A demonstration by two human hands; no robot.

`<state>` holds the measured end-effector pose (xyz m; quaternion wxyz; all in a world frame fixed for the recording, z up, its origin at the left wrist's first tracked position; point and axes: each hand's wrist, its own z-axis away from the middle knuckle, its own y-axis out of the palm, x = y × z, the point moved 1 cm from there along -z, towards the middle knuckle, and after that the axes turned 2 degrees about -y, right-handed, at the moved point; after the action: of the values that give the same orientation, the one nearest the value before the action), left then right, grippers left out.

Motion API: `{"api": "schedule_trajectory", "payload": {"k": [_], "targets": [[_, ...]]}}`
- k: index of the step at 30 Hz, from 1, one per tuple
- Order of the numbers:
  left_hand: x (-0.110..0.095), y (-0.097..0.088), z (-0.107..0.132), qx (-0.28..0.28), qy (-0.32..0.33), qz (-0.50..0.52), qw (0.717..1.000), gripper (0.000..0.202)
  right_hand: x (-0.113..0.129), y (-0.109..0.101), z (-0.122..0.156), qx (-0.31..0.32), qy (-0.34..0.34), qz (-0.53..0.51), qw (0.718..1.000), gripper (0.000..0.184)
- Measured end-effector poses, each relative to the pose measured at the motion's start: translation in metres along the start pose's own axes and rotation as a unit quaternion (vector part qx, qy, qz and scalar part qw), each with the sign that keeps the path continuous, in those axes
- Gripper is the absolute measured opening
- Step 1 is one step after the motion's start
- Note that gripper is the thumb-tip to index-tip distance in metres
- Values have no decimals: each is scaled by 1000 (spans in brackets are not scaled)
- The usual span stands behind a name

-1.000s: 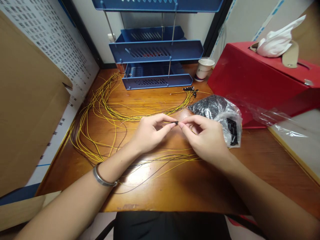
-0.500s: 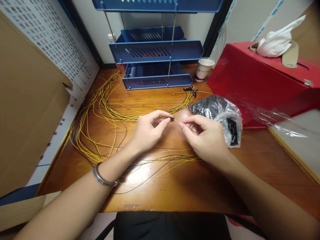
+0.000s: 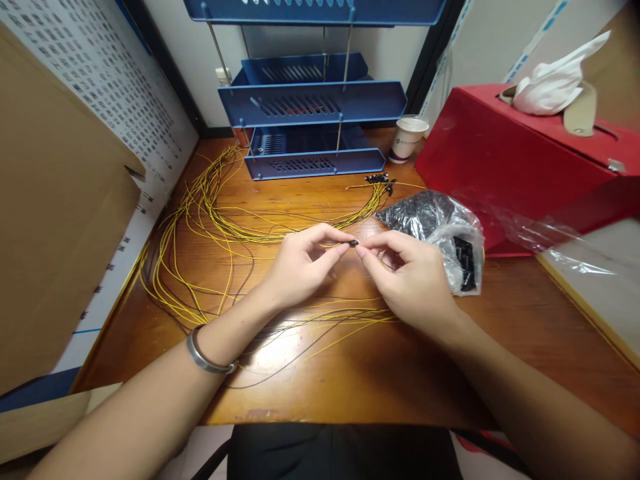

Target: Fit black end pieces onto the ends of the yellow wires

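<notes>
Between thumb and forefinger, my left hand (image 3: 305, 263) pinches a small black connector (image 3: 353, 243). My right hand (image 3: 413, 270) meets it from the other side, its fingertips pinching a thin yellow wire at the connector; the wire's tip is hidden by the fingers. Behind my left hand runs a long looped bundle of yellow and dark wires (image 3: 215, 220). Its right end carries several black connectors (image 3: 381, 180). More loose wires (image 3: 320, 317) lie below my hands and pass under my right hand. Right of my right hand is a clear plastic bag (image 3: 440, 220) holding black pieces.
A blue tiered tray rack (image 3: 315, 103) stands at the back of the wooden table (image 3: 310, 393). A paper cup (image 3: 407, 140) is beside it. On the right is a red box (image 3: 480, 153) with a tissue on top; on the left, a cardboard sheet (image 3: 60, 200).
My left hand has shifted slightly right with the black connector, closing the gap to my right fingertips. The stretch of yellow wire seen between the hands is now covered.
</notes>
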<state>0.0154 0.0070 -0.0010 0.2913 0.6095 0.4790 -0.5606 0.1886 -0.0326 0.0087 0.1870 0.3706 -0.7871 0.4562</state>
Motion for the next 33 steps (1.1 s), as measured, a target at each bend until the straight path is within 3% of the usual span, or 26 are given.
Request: {"api": "schedule_trajectory", "payload": {"k": [10, 21, 33], "targets": [[-6, -2, -4, -47, 3, 39, 998, 19, 3, 0, 1, -3, 17, -48, 999, 7], [-4, -3, -6, -22, -51, 128, 990, 39, 2, -1, 1, -19, 0, -74, 997, 7], [-2, -4, -5, -6, -67, 163, 984, 35, 5, -2, 2, -21, -3, -81, 997, 7]]}}
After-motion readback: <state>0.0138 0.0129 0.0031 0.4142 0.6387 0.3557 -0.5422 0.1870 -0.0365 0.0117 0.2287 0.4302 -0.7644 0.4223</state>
